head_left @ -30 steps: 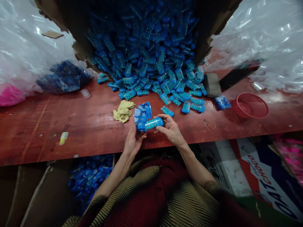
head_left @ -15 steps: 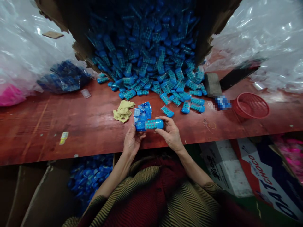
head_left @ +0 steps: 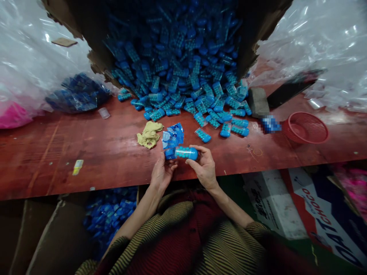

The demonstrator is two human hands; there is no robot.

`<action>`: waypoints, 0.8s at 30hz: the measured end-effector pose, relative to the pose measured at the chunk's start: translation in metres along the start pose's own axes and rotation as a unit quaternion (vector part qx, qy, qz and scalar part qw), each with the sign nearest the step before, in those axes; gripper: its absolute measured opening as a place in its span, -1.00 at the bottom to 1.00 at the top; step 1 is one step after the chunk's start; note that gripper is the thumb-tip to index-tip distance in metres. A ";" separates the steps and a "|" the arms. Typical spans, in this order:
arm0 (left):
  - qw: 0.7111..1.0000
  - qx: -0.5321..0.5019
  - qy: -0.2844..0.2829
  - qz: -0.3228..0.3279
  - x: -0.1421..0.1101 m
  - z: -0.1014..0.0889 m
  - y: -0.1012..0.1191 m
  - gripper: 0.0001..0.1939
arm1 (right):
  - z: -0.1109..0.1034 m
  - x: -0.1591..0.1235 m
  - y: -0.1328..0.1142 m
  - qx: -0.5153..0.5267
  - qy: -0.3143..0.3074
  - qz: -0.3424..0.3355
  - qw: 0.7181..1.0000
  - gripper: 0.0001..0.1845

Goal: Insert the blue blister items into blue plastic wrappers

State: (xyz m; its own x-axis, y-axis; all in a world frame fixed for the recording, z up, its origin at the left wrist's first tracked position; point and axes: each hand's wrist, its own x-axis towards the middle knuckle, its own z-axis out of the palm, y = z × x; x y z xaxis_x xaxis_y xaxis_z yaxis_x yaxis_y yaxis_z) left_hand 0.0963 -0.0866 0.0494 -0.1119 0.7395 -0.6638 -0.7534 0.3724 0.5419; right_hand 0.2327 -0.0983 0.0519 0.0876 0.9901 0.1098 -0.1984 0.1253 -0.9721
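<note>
In my right hand [head_left: 205, 168] is a small clear bottle [head_left: 183, 152] of turquoise balls with a rounded blue end, lying level between thumb and fingers. The blue end is toward my right palm. My left hand [head_left: 161, 170] pinches a small blue printed wrapper [head_left: 169, 154] at the bottle's clear end. Whether the wrapper goes around that end or only touches it, I cannot tell. Just beyond my hands, several blue printed wrappers [head_left: 173, 134] lie on the table, beside a crumpled yellow cloth [head_left: 149, 135]. One loose bottle [head_left: 203, 135] lies a little farther off.
A torn cardboard box [head_left: 248, 57] spills a heap of similar bottles [head_left: 183, 78] over the red-brown table [head_left: 109, 152]. On the right are a grey block [head_left: 258, 101] and a red basket [head_left: 306, 128]. Below the table edge stands a printed carton [head_left: 318, 214].
Both hands have come slightly nearer to me with the bottle and the wrapper. The held wrapper now shows apart from the wrappers on the table.
</note>
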 end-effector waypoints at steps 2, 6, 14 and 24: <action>1.000 0.000 -0.003 -0.001 0.000 0.000 0.000 -0.74 | -0.002 -0.002 0.003 -0.041 -0.009 -0.030 0.999 -0.54; 1.000 0.002 -0.012 -0.004 0.000 0.001 0.001 -0.74 | -0.008 -0.005 0.006 -0.123 -0.045 -0.102 0.986 -0.53; 0.999 0.001 -0.034 -0.001 0.005 -0.003 -0.001 -0.80 | -0.011 -0.004 0.004 -0.081 -0.083 -0.066 0.991 -0.60; 0.997 -0.004 -0.047 0.060 0.008 -0.001 -0.001 -0.79 | -0.004 -0.002 0.006 0.032 -0.002 0.066 0.997 -0.56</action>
State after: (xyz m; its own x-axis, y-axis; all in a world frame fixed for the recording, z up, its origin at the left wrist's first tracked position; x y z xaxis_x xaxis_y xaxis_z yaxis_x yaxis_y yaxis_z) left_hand 0.0957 -0.0822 0.0430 -0.1402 0.8283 -0.5424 -0.7438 0.2734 0.6099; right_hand 0.2357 -0.0994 0.0446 0.0529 0.9984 -0.0175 -0.2700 -0.0026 -0.9629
